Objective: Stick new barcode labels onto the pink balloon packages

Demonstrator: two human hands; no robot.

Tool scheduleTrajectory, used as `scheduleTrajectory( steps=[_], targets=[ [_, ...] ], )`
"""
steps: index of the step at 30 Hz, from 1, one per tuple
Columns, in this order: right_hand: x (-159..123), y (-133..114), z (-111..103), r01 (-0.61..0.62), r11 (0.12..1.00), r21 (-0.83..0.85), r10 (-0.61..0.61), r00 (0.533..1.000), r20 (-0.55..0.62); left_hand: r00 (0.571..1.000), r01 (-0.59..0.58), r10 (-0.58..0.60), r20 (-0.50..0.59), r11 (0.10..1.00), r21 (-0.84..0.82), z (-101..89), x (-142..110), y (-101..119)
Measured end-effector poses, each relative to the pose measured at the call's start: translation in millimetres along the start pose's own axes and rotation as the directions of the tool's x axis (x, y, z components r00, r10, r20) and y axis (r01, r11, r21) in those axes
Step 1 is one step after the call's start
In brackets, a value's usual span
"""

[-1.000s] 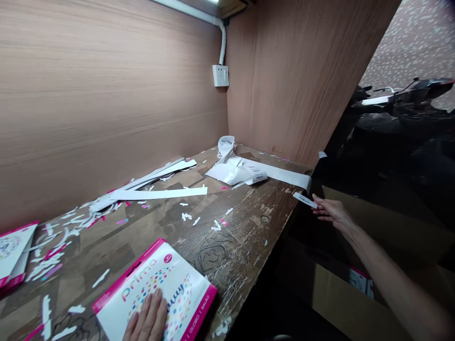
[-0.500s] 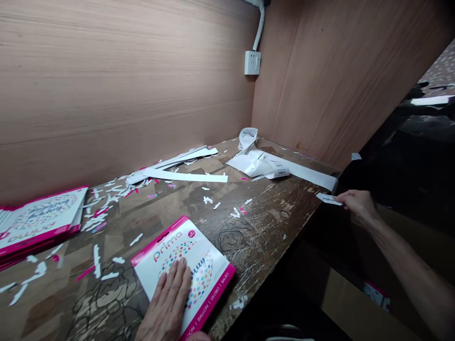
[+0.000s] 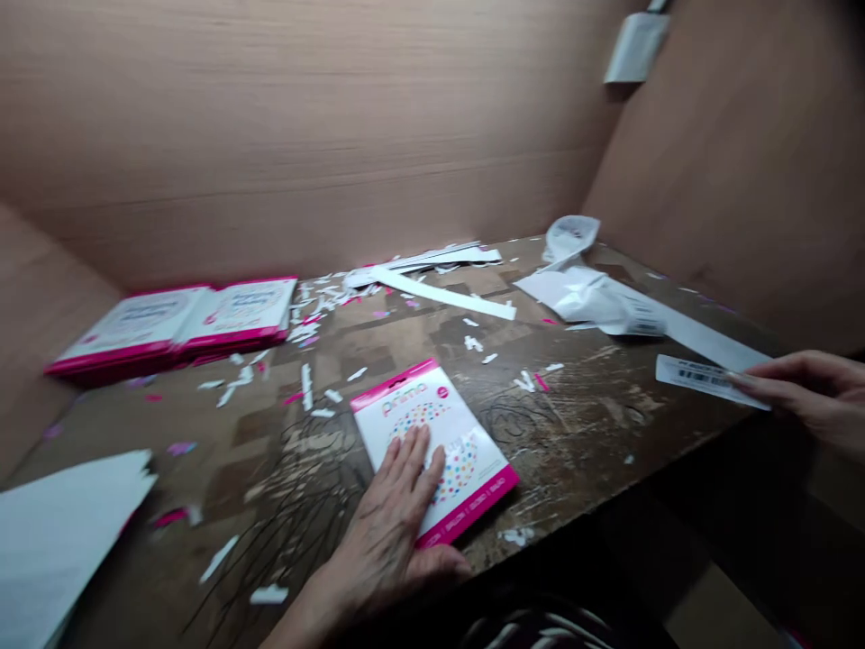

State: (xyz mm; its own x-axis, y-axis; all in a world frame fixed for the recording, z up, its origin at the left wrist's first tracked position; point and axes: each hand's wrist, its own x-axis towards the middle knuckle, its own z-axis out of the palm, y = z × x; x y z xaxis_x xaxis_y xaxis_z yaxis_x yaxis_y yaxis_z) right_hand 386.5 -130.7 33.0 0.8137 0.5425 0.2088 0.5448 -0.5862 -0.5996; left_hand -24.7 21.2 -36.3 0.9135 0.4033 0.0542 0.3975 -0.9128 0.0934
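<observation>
My left hand (image 3: 385, 518) lies flat with fingers stretched over a white and pink balloon packet (image 3: 463, 451), which rests on the worn wooden table near its front edge. The packet's front faces up, with a dotted balloon picture partly covered by my fingers. At the right edge of the view, my right hand (image 3: 814, 392) pinches the end of a barcode label (image 3: 696, 374), whose free end points left. Behind it a strip of white label backing (image 3: 703, 338) runs back to a crumpled heap of labels (image 3: 591, 297).
Stacked balloon packets (image 3: 236, 311) stand at the back left. A white stack (image 3: 60, 541) lies at the near left. Cut white strips (image 3: 446, 293) and scattered paper scraps (image 3: 307, 388) cover parts of the table. Wooden panels (image 3: 338, 135) enclose it, with a socket box (image 3: 635, 50) above.
The view has swung left, bringing the near-left stack into sight. My right hand has brought the label in over the table's edge. My left hand stays flat on the packet.
</observation>
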Motion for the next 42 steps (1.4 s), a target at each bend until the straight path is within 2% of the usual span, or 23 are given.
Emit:
scheduleTrajectory(
  steps=[1, 2, 3, 4, 5, 6, 7, 9, 12, 15, 18, 24, 31, 36, 40, 42],
  targets=[
    [-4.6, -16.4, 8.7, -0.003, 0.987, 0.158, -0.014, 0.994, 0.106, 0.998, 0.042, -0.039, 0.052, 0.998, -0.053, -2.9, -0.1, 2.3],
    [-10.5, -35.2, 19.7, -0.014, 0.958, 0.287, -0.058, 0.969, 0.241, 0.991, 0.094, -0.084, 0.101, 0.990, -0.105, -6.0, 0.2, 4.5],
    [-17.4, -55.5, 32.6, -0.024, 0.931, 0.364, -0.128, 0.913, 0.387, 0.982, 0.145, -0.124, 0.141, 0.977, -0.155, -9.3, 0.7, 6.6],
    [-25.1, -76.2, 46.7, -0.033, 0.913, 0.405, -0.197, 0.835, 0.513, 0.973, 0.188, -0.154, 0.171, 0.962, -0.200, -12.3, 1.4, 8.5],
    [-32.9, -96.3, 61.5, -0.054, 0.900, 0.432, -0.258, 0.733, 0.630, 0.967, 0.216, -0.173, 0.186, 0.947, -0.239, -14.8, 2.0, 10.1],
    [-40.2, -114.9, 76.5, -0.078, 0.891, 0.447, -0.297, 0.644, 0.705, 0.964, 0.233, -0.185, 0.192, 0.934, -0.271, -16.4, 2.6, 11.3],
    [-46.7, -131.4, 91.2, -0.092, 0.888, 0.450, -0.325, 0.566, 0.758, 0.964, 0.238, -0.188, 0.187, 0.925, -0.296, -17.2, 3.0, 12.3],
    [-56.7, -157.5, 117.4, -0.095, 0.891, 0.443, -0.353, 0.468, 0.810, 0.970, 0.228, -0.185, 0.156, 0.914, -0.335, -16.6, 3.3, 13.2],
    [-66.0, -181.6, 144.7, -0.103, 0.903, 0.417, -0.350, 0.386, 0.854, 0.976, 0.217, -0.188, 0.114, 0.903, -0.370, -13.6, 3.2, 13.0],
    [-71.8, -193.5, 158.8, -0.103, 0.915, 0.390, -0.340, 0.325, 0.882, 0.978, 0.206, -0.183, 0.096, 0.895, -0.394, -12.3, 3.1, 12.4],
    [-73.8, -195.4, 167.6, -0.059, 0.925, 0.375, -0.340, 0.314, 0.887, 0.980, 0.198, -0.178, 0.088, 0.889, -0.413, -12.9, 3.1, 12.3],
    [-72.6, -186.3, 180.2, 0.013, 0.928, 0.373, -0.354, 0.343, 0.870, 0.978, 0.210, -0.183, 0.103, 0.882, -0.422, -14.3, 2.9, 13.1],
    [-70.4, -190.2, 171.4, -0.037, 0.944, 0.327, -0.294, 0.349, 0.890, 0.982, 0.189, -0.171, 0.080, 0.887, -0.422, -10.4, 1.5, 11.1],
    [-69.6, -193.9, 165.2, -0.076, 0.947, 0.313, -0.272, 0.333, 0.903, 0.981, 0.192, -0.168, 0.095, 0.885, -0.423, -11.1, 2.2, 10.6],
    [-74.3, -192.0, 171.5, -0.089, 0.946, 0.312, -0.268, 0.329, 0.906, 0.983, 0.182, -0.163, 0.080, 0.882, -0.434, -10.1, 1.5, 10.6],
    [-76.4, -187.8, 178.3, -0.048, 0.949, 0.311, -0.277, 0.342, 0.898, 0.986, 0.164, -0.155, 0.057, 0.887, -0.431, -7.5, 0.2, 10.2]
  ],
)
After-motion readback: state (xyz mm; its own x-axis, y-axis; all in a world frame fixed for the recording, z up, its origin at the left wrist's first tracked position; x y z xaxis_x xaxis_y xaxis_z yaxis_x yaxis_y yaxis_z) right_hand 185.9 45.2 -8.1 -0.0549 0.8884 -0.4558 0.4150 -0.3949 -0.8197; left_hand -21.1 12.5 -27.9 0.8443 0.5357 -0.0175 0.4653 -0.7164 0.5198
